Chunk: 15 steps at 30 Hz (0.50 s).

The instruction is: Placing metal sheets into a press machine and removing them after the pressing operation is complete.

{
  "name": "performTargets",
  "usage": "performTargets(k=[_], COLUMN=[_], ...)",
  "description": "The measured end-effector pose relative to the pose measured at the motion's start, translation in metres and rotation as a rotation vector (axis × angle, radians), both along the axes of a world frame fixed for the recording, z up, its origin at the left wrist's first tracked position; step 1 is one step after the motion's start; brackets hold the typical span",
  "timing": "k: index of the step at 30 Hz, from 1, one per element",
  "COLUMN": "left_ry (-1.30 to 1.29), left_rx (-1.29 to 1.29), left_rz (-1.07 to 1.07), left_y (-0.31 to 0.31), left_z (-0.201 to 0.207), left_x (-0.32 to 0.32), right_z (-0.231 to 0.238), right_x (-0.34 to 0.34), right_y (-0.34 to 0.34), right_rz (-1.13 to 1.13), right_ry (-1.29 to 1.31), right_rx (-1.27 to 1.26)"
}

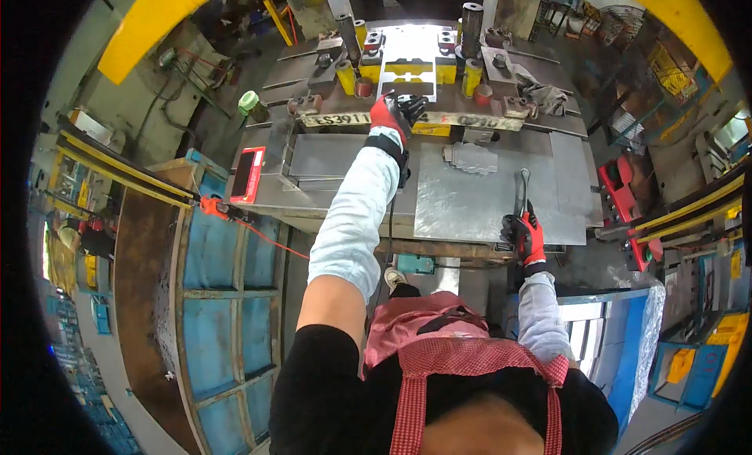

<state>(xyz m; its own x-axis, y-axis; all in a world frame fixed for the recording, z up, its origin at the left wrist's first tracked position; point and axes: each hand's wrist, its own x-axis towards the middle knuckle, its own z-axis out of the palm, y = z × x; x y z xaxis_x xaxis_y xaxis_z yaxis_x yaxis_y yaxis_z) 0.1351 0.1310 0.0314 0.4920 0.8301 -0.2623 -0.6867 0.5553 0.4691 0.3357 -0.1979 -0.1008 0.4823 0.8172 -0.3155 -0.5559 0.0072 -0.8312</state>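
Note:
My left hand (pixel 399 114), in a red and black glove, reaches to the front of the press die. Its fingers look stretched out at the near edge of a flat metal strip with cut-outs (pixel 430 87); whether they touch it is unclear. My right hand (pixel 526 234), gloved alike, is closed around a slim metal hand tool (pixel 522 190) with a rounded far end. That tool points away from me over a wide metal plate (pixel 462 206). Several flat cut metal pieces (pixel 471 158) lie stacked on the plate's far part.
Dark posts (pixel 471 28) and yellow cylinders (pixel 471 77) flank the die. Flat sheets (pixel 329 157) sit left on the bench, beside a red-framed dark panel (pixel 247 175). A grey cloth (pixel 544 93) lies at right. Blue framed panels (pixel 210 267) stand lower left; a green-lidded container (pixel 251 104) is further back.

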Motion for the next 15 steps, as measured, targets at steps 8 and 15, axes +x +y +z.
performTargets(k=[8, 15], left_ry=[0.057, 0.007], left_rx=[0.039, 0.008], left_rz=[-0.015, -0.028], left_y=[-0.002, -0.001], left_z=[0.004, -0.004], left_x=[-0.001, -0.002], right_z=[0.036, 0.147], right_x=[-0.021, -0.033], right_y=[0.006, 0.153], right_rz=[-0.103, 0.236], right_ry=[-0.204, -0.627], right_rx=[0.03, 0.299])
